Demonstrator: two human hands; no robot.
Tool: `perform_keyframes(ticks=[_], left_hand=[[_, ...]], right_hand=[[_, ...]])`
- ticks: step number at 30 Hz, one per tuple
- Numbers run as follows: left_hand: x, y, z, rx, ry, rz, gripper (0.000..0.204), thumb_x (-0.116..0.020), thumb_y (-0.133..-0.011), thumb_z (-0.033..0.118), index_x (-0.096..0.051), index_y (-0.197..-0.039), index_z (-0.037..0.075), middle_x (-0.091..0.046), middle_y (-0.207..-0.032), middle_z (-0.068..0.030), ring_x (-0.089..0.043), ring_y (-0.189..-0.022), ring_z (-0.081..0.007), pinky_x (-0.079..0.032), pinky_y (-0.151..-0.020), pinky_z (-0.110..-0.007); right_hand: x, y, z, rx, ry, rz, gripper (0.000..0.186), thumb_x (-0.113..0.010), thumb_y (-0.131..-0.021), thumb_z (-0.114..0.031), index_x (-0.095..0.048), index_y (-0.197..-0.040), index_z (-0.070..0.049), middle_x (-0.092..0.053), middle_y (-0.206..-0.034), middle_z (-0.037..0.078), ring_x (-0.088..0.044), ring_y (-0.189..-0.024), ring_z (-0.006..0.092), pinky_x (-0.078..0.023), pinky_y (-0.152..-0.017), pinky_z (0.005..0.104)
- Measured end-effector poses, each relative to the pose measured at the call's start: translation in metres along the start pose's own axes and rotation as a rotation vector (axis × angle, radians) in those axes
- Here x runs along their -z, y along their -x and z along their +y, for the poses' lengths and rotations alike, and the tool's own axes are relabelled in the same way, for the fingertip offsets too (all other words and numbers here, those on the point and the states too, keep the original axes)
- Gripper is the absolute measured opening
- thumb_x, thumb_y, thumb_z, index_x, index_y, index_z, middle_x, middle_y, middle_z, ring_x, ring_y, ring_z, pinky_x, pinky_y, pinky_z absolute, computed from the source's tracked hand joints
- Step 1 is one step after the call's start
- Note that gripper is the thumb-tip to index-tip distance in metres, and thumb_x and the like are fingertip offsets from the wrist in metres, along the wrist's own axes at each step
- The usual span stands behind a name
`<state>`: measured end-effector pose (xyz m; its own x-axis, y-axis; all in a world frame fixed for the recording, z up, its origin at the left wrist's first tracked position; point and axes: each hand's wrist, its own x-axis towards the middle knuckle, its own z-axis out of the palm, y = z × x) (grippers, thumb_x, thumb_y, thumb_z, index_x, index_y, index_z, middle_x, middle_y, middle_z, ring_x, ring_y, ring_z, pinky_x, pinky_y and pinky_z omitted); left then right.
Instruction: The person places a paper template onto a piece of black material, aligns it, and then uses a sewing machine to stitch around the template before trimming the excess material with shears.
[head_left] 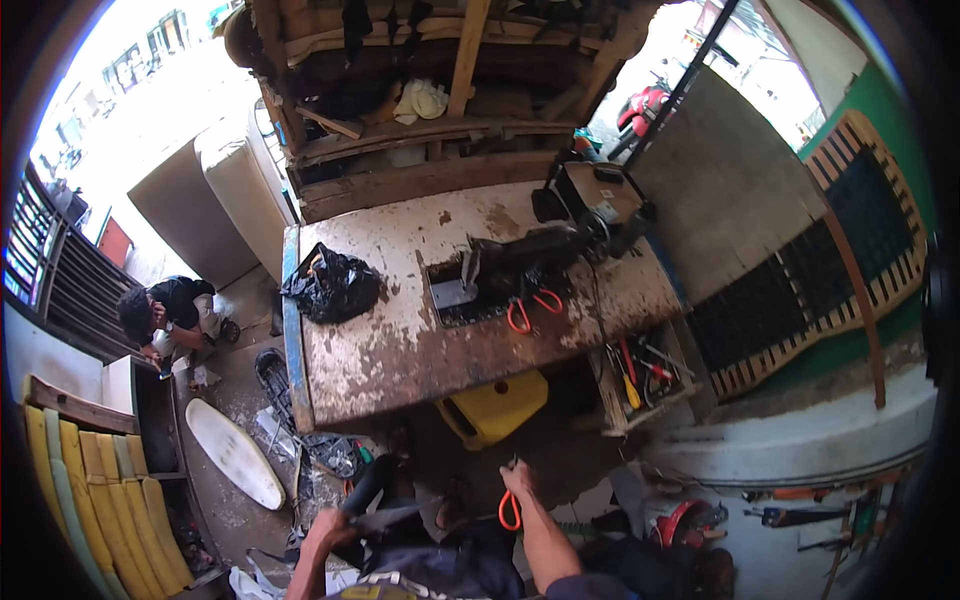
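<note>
Near the front edge of the table (pixel 375 365), the left hand (pixel 326 530) is closed round a dark strip (pixel 392 515); the right hand (pixel 519 478), fingers curled, grips an orange-handled tool (pixel 504 514). The pale print (pixel 400 580) is illegible.

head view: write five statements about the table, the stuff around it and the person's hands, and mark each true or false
1. The black plastic bag lies on the table, left of the sewing machine. True.
2. The stool under the table is red. False: it is yellow.
3. The open drawer at the table's right end has a yellow-handled tool in it. True.
4. The left hand holds an orange-handled tool. False: the right hand holds it, apart from the left hand.
5. The white oval board lies on top of the table. False: it is off the table, down to the left.
</note>
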<state>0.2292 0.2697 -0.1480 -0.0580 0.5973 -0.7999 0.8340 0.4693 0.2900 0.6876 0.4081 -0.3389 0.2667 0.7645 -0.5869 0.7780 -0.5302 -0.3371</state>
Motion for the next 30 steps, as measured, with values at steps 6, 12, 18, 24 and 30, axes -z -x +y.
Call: perform_keyframes(ticks=[6,12,18,24,30], left_hand=[[-0.065,0.004,-0.082,0.340,0.299,0.158,0.054,-0.084,-0.073,0.057,-0.084,-0.103,0.012,-0.078,-0.099,-0.0216,-0.076,-0.094,-0.0419,-0.058,-0.090,-0.048],[-0.089,0.000,-0.095,0.451,0.278,0.039,0.055,-0.083,-0.082,0.050,-0.077,-0.106,0.001,-0.074,-0.098,-0.0287,-0.072,-0.091,-0.0430,-0.055,-0.084,-0.051],[-0.095,-0.049,-0.060,0.372,0.221,0.009,0.055,-0.080,-0.090,0.046,-0.071,-0.116,-0.002,-0.070,-0.101,-0.0328,-0.068,-0.090,-0.0432,-0.052,-0.082,-0.054],[-0.072,-0.054,0.013,0.338,0.150,0.586,0.071,-0.074,-0.090,0.064,-0.073,-0.108,-0.005,-0.070,-0.091,-0.0323,-0.064,-0.084,-0.0494,-0.050,-0.076,-0.056],[0.015,-0.056,0.091,0.516,0.326,0.642,0.058,-0.079,-0.082,0.051,-0.075,-0.085,-0.007,-0.069,-0.081,-0.0329,-0.073,-0.079,-0.0458,-0.056,-0.072,-0.053]], right_hand=[[0.051,-0.176,-0.118,0.097,0.329,0.202,0.066,-0.073,-0.089,-0.048,-0.062,-0.140,-0.008,-0.064,-0.141,0.020,-0.066,-0.124,0.0366,-0.052,-0.106,0.0480],[0.056,-0.273,-0.083,0.073,0.445,0.217,0.066,-0.074,-0.089,-0.048,-0.063,-0.140,-0.008,-0.065,-0.141,0.019,-0.066,-0.122,0.0367,-0.051,-0.107,0.0471],[-0.023,-0.235,-0.052,0.538,0.319,0.179,0.066,-0.074,-0.088,-0.048,-0.063,-0.140,-0.008,-0.065,-0.140,0.018,-0.067,-0.120,0.0367,-0.050,-0.107,0.0462],[0.026,-0.101,-0.098,0.492,0.534,-0.515,0.068,-0.076,-0.089,-0.051,-0.064,-0.138,-0.007,-0.075,-0.117,0.022,-0.073,-0.105,0.0429,-0.058,-0.095,0.0501],[0.273,-0.121,-0.108,0.265,-0.201,0.345,0.034,-0.068,-0.100,-0.032,-0.071,-0.100,0.001,-0.074,-0.094,0.027,-0.074,-0.091,0.0435,-0.056,-0.080,0.0489]])
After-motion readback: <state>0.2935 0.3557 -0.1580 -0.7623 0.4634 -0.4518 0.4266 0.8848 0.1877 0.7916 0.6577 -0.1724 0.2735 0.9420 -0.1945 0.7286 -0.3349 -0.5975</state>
